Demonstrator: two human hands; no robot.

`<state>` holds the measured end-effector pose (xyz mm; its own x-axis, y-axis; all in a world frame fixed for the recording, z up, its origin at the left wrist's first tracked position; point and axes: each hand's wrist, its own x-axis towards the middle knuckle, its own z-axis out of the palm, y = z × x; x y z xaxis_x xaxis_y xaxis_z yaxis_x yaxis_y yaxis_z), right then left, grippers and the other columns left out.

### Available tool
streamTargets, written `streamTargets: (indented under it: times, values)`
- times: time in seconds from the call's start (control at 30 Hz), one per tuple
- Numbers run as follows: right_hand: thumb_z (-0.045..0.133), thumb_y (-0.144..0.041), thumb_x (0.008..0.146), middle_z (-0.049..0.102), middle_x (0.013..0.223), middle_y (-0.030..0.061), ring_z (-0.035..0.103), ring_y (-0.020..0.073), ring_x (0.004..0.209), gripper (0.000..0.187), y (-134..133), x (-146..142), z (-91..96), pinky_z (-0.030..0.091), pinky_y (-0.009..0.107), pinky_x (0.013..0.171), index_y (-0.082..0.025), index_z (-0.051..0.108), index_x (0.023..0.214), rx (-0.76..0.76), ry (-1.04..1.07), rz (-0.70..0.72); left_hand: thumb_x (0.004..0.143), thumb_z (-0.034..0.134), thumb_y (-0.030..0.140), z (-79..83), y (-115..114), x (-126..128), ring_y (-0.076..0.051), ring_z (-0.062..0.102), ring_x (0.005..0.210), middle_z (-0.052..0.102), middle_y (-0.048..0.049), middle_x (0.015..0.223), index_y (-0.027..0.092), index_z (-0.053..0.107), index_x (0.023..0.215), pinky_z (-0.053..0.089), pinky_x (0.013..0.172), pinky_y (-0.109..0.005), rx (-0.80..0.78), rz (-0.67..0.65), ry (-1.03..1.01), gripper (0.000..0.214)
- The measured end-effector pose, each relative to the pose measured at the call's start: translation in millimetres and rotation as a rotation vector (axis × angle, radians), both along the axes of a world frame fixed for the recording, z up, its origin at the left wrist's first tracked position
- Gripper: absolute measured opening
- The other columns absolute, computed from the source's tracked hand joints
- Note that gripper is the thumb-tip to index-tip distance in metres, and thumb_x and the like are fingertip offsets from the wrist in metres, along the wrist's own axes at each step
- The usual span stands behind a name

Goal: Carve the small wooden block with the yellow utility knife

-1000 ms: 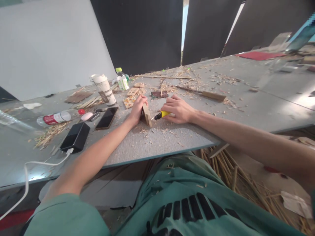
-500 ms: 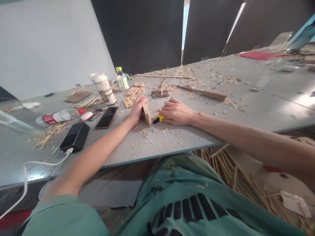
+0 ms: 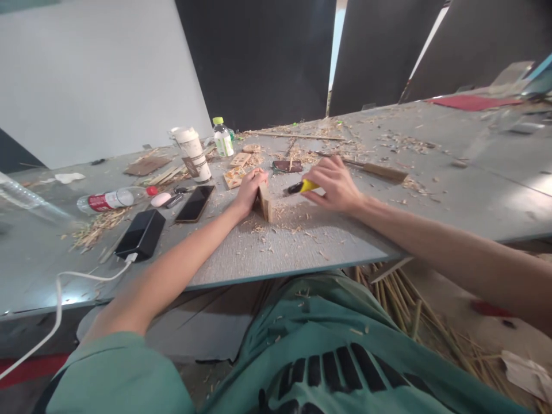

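Observation:
A small wooden block (image 3: 266, 202) stands on edge on the grey table (image 3: 302, 247), with wood shavings around it. My left hand (image 3: 249, 190) is closed on the block's far side and holds it upright. My right hand (image 3: 334, 183) grips a yellow and black knife (image 3: 302, 186), whose dark tip points left toward the top of the block. The right hand is lifted a little off the table, just right of the block.
Left of my hands lie a phone (image 3: 195, 203), a black power bank (image 3: 140, 234) with a white cable, a lying water bottle (image 3: 115, 199), a paper cup (image 3: 192, 152) and a small green-capped bottle (image 3: 223, 138). A long-handled tool (image 3: 375, 168) lies behind. Sticks litter the floor.
My right hand has lifted the knife from low beside the block's base up and back toward the block's top. The left hand keeps its hold on the block.

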<state>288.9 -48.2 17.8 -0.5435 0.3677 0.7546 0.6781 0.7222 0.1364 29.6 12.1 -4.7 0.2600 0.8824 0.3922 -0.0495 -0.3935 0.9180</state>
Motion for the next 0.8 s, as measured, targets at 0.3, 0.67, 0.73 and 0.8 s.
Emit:
streamTargets:
  times: [0.3, 0.67, 0.73, 0.8]
  values:
    - [0.051, -0.046, 0.112, 0.072, 0.094, 0.0055, 0.057, 0.0237, 0.092, 0.031, -9.7, -25.1, -4.5, 0.037, 0.043, 0.087, -0.021, 0.067, 0.103, -0.197, -0.453, 0.147, 0.091, 0.066, 0.043, 3.7, -2.7, -0.8, -0.019, 0.052, 0.067, 0.054, -0.0016, 0.071, 0.024, 0.051, 0.072, 0.046, 0.073, -0.035, -0.035, -0.031, 0.012, 0.031]
    - [0.051, -0.042, 0.112, 0.074, 0.092, 0.0058, 0.054, 0.0241, 0.09, 0.03, -23.6, -30.7, -6.9, 0.035, 0.044, 0.087, -0.022, 0.069, 0.1, -0.046, -0.365, 0.016, 0.093, 0.062, 0.034, 5.2, -0.7, -1.2, -0.019, 0.051, 0.065, 0.054, -0.0013, 0.07, 0.024, 0.052, 0.07, 0.049, 0.073, -0.036, -0.011, -0.028, 0.039, 0.027]
    - [0.052, -0.04, 0.111, 0.073, 0.091, 0.0052, 0.053, 0.0239, 0.088, 0.026, -21.8, -31.0, -5.6, 0.036, 0.045, 0.086, -0.023, 0.067, 0.099, -0.036, -0.213, 0.005, 0.093, 0.063, 0.033, 4.9, 0.7, -1.7, -0.019, 0.054, 0.068, 0.055, -0.0018, 0.071, 0.024, 0.053, 0.069, 0.051, 0.076, -0.037, 0.001, -0.029, 0.04, 0.027]
    - [0.051, -0.037, 0.11, 0.07, 0.089, 0.0055, 0.052, 0.0233, 0.085, 0.023, -17.0, -27.7, -2.5, 0.037, 0.044, 0.083, -0.023, 0.063, 0.096, -0.013, 0.074, -0.075, 0.091, 0.064, 0.033, 4.5, 1.5, -1.8, -0.021, 0.057, 0.072, 0.056, -0.0026, 0.073, 0.023, 0.055, 0.068, 0.052, 0.081, -0.038, 0.017, -0.025, 0.042, 0.027]
